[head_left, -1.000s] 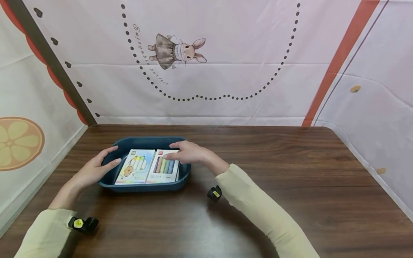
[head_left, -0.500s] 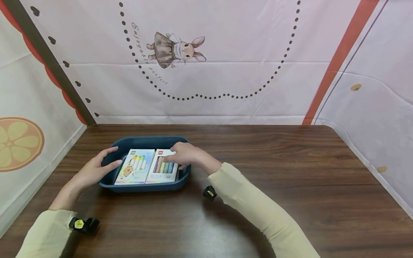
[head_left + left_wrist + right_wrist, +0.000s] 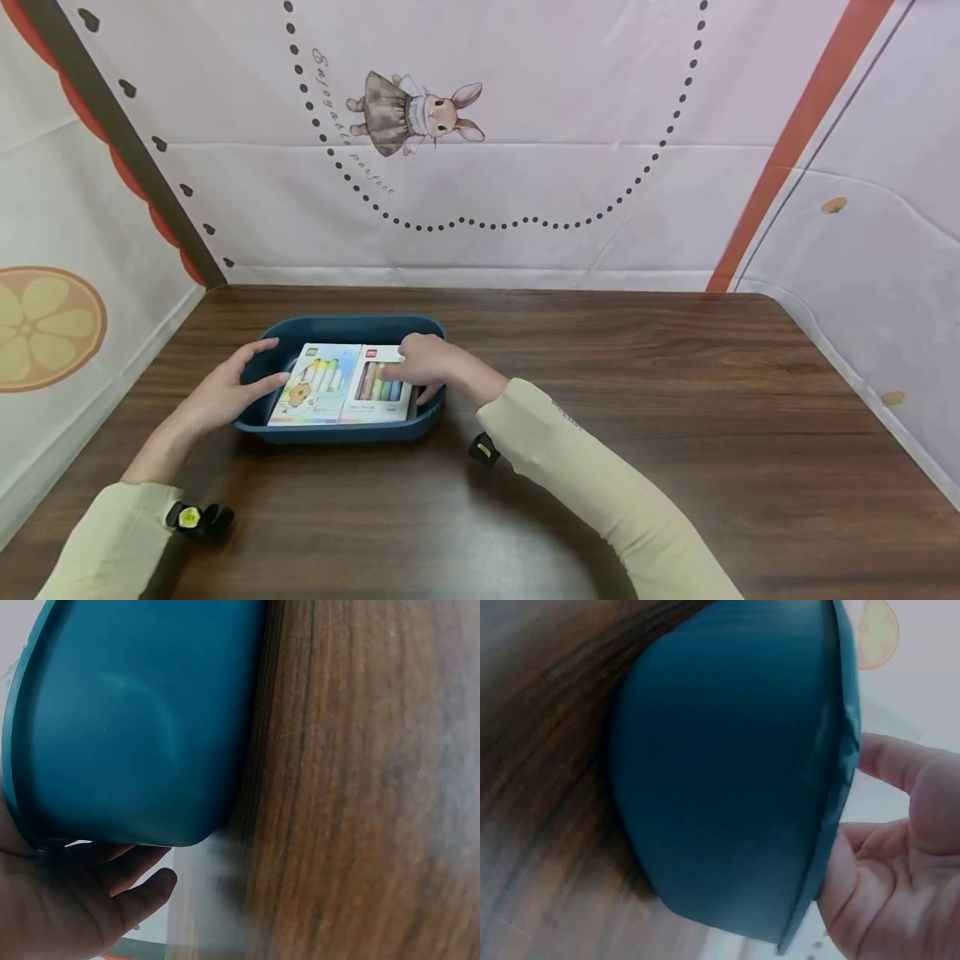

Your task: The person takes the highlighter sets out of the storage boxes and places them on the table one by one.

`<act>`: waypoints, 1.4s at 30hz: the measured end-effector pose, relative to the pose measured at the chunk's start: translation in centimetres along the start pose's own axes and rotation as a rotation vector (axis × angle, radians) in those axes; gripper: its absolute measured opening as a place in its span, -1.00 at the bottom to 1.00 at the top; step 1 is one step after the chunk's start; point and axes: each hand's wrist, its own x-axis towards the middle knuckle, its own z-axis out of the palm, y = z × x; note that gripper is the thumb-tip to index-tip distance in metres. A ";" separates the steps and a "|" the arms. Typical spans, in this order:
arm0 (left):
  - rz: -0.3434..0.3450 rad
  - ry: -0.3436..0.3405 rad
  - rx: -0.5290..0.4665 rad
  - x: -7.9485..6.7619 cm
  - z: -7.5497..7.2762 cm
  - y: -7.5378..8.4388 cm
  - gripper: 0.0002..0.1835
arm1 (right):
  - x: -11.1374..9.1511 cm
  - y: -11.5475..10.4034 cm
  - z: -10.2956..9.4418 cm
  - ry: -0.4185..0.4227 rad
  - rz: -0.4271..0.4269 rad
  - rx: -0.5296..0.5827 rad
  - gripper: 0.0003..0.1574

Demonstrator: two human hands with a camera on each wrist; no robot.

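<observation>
A dark blue basin (image 3: 330,434) stands at the table's back left. Two flat boxes lie side by side inside: the left box (image 3: 313,387) has printed coloured pens, the right box (image 3: 366,407) a window of pastel-coloured sticks. My left hand (image 3: 217,398) rests at the basin's left end, thumb over the rim; the left wrist view shows its other fingers (image 3: 141,900) near the outer wall. My right hand (image 3: 431,362) reaches over the right end, curled at the right box's right side, thumb on its front. The right wrist view shows those fingers passing behind the basin wall (image 3: 727,772).
The basin rests on a dark wood-grain table (image 3: 600,417). A pale printed cloth (image 3: 555,108) with a rabbit hangs right behind the table and along both sides. Black wrist cameras (image 3: 201,520) sit at each cuff.
My right hand has moved slightly left and down, and its fingers have curled in at the right box. The left hand has stayed at the basin's left end.
</observation>
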 end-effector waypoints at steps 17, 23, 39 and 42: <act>0.017 0.012 -0.041 0.1 0.2 0.1 -0.15 | 0.2 0.2 0.2 -0.095 -0.042 0.107 -0.38; -0.006 0.005 -0.066 0.0 0.2 0.0 -0.15 | 0.2 0.2 0.3 -0.108 -0.049 0.134 -0.39; 0.002 0.021 -0.083 -0.1 0.2 -0.2 -0.12 | -0.5 0.4 0.7 -0.030 -0.115 0.138 -0.36; -0.005 0.023 -0.108 -0.1 0.1 -0.2 -0.10 | -0.8 0.4 0.9 -0.023 -0.119 0.215 -0.33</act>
